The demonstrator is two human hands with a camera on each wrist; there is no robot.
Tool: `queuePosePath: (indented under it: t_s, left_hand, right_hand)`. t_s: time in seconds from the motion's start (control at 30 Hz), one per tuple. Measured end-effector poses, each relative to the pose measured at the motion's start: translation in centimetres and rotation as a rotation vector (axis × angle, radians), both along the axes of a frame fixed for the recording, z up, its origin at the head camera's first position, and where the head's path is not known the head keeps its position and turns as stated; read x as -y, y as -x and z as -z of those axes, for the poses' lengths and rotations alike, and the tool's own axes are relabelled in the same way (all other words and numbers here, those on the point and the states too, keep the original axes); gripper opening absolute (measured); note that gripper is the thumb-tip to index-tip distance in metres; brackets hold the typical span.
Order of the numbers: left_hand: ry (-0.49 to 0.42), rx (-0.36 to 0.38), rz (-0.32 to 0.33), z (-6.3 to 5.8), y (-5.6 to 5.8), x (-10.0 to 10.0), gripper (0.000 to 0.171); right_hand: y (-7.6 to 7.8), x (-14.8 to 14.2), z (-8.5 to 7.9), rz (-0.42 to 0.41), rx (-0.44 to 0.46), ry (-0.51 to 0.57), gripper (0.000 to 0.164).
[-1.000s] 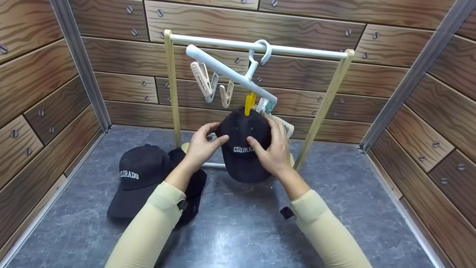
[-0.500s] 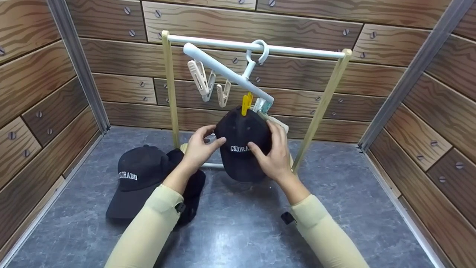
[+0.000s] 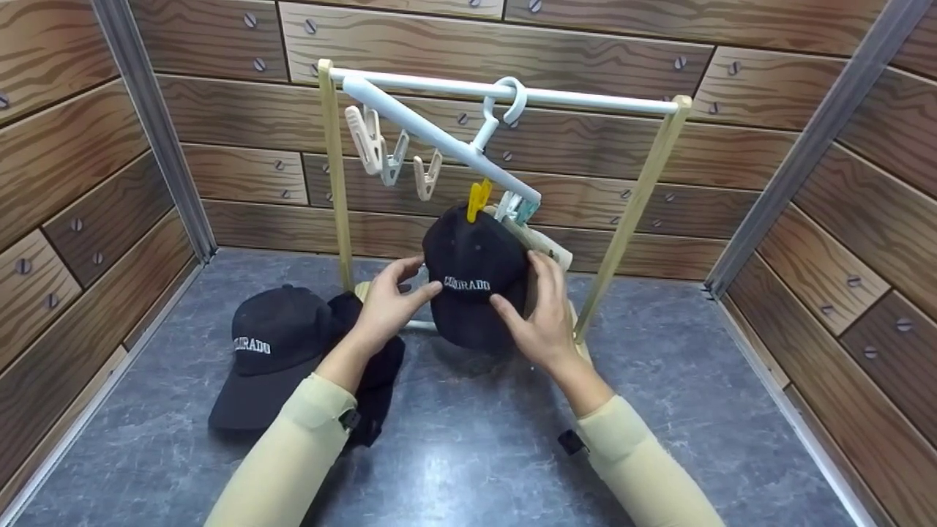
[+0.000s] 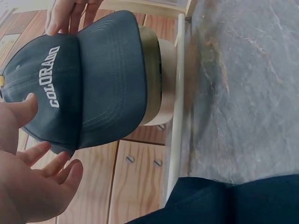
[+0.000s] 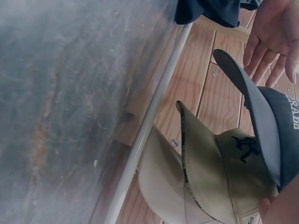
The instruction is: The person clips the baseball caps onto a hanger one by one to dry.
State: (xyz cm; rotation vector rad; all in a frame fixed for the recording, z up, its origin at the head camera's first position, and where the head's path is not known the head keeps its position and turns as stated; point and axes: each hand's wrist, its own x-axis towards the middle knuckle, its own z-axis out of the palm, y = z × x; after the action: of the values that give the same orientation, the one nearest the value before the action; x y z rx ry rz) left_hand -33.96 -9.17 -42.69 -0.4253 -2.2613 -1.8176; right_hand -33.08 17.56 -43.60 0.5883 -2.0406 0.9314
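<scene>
A black baseball cap with white COLORADO lettering (image 3: 468, 249) hangs from a yellow clip (image 3: 478, 202) on the white hanger (image 3: 439, 139). My left hand (image 3: 386, 304) is beside the cap's left edge, thumb at the front and relaxed fingers apart, right at its side in the left wrist view. On the other side my right hand (image 3: 543, 322) has loosely spread fingers at the cap's right edge, its thumb near the brim. Behind it hang an olive cap (image 5: 210, 154) and a cream cap (image 5: 161, 182), mostly hidden from the head view.
Black caps (image 3: 282, 329) rest on the grey tabletop (image 3: 468, 454) at the left, partly behind my left arm. The hanger hooks over a white rod (image 3: 600, 100) on a wooden-post rack (image 3: 637, 212). Several pale clips (image 3: 427, 176) dangle from its left half.
My hands have loosened around the cap and sunk slightly, uncovering all its lettering. The hanger has swung, its left end shifting left and up; the cap has moved a little left and up.
</scene>
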Motion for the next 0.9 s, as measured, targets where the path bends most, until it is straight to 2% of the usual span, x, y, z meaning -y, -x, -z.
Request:
queuePosePath:
  t_s: [0.2, 0.6, 0.9]
  left_hand:
    - [-0.006, 0.006, -0.004, 0.3, -0.5, 0.4, 0.066]
    - [0.027, 0.022, -0.025, 0.8, -2.0, 1.3, 0.060]
    - [0.059, 0.009, -0.034, 1.0, -2.6, 1.9, 0.061]
  right_hand:
    - [-0.6, 0.0, 0.5, -0.021, -0.036, 0.006, 0.083]
    - [-1.6, -0.5, 1.8, 0.026, -0.039, -0.013, 0.081]
    - [-2.2, -0.4, 2.0, 0.020, -0.054, -0.032, 0.078]
